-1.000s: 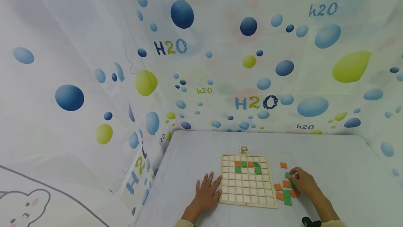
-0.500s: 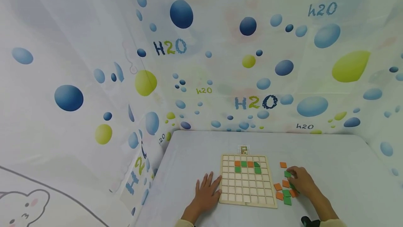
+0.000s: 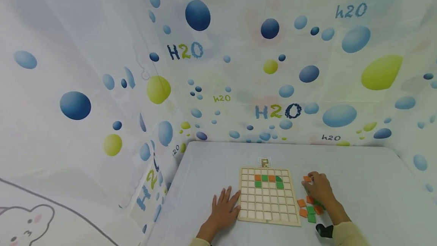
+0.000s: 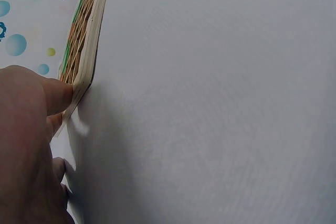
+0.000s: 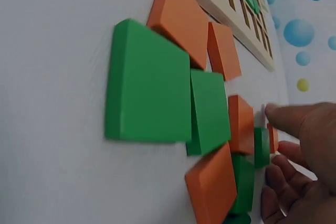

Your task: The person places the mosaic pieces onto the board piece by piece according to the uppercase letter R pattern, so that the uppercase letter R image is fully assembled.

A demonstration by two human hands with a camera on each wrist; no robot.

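Observation:
A wooden grid board [image 3: 250,208] lies on the table, with several orange and green tiles set in its upper rows. My left hand [image 3: 223,211] rests on the table with spread, fairly straight fingers; in the left wrist view its fingertips touch the board's edge [image 4: 84,80]. To the right of the board, my right hand [image 3: 320,189] has thumb and fingers around an orange tile [image 3: 307,179], the farthest of the loose ones. A green tile [image 5: 261,148] lies beside that orange tile, hidden under the hand in the head view.
More loose tiles, orange [image 3: 301,203] and green [image 3: 312,218], lie close together right of the board, some overlapping. A small pattern card [image 3: 264,162] lies behind the board. A black object [image 3: 324,231] sits by the right sleeve. A printed curtain [image 3: 232,68] surrounds the table.
My right hand has moved away from me, from the green tile to the farthest orange tile. The black object has shifted left with the right sleeve. My left hand stays in place.

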